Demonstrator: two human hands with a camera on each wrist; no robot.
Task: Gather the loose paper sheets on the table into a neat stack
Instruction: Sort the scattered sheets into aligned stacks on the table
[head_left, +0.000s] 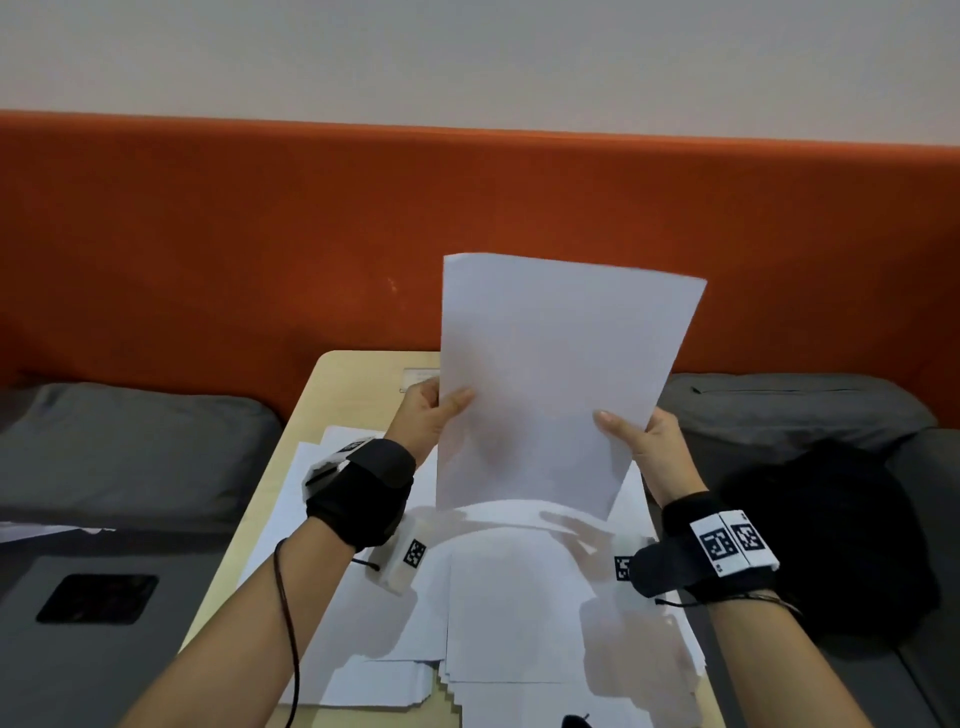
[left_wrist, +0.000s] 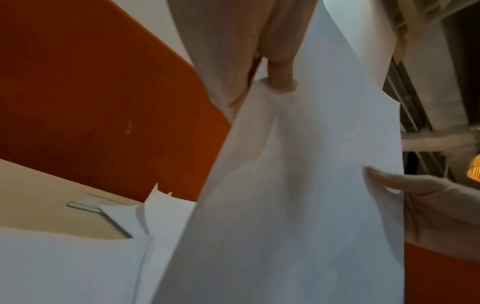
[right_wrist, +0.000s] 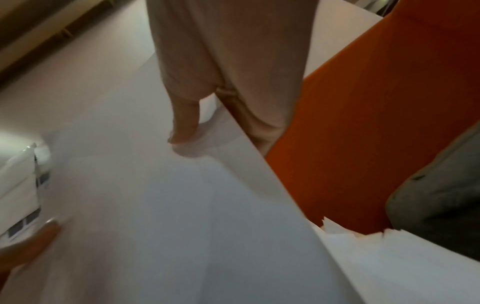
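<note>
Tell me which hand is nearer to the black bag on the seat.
Right. The right hand grips the held sheets beside the black bag; the left hand grips their far edge.

Held sheet (head_left: 561, 374): plain white paper, matt, smooth. Loose sheets (head_left: 514, 613) on table: same matt white paper. Table (head_left: 311, 410): pale wood-look top, smooth, slight sheen. Backrest (head_left: 260, 234): orange cloth, matt, felt-like w/ fine nap. Cushions (head_left: 130, 447): grey woven fabric, matt. Wrist straps (head_left: 363, 493): black cloth; tags look like white plastic.
</note>
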